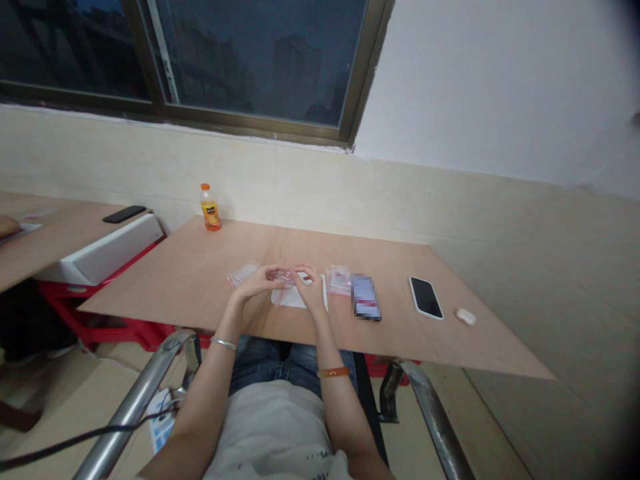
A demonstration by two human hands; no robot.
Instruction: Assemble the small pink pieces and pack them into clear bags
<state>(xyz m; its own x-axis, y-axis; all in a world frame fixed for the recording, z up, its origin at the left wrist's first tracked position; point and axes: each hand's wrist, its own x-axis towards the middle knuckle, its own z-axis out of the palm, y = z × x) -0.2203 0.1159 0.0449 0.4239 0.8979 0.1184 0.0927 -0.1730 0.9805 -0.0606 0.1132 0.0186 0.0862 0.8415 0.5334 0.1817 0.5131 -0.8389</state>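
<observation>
My left hand (261, 279) is closed on a small clear plastic bag (283, 277) with pinkish tints, held just above the table. My right hand (309, 285) meets it from the other side, its fingers curled and pinched at the bag's right end; what lies between those fingertips is too small to make out. Beneath both hands lies a white sheet (296, 299). Left of my left hand is some flat clear plastic packaging (243, 274) with pink edges. Close to the right of my right hand rests a stack of clear packets (339, 281) with pink marks.
On the wooden table (390, 337) are a phone with a blurred screen (365, 298), a white-edged phone (426, 298), a white earbud-like case (466, 316) and an orange drink bottle (211, 212). Metal chair arms (433, 413) flank me. At left, another person's hand (7, 226) rests on a neighbouring table.
</observation>
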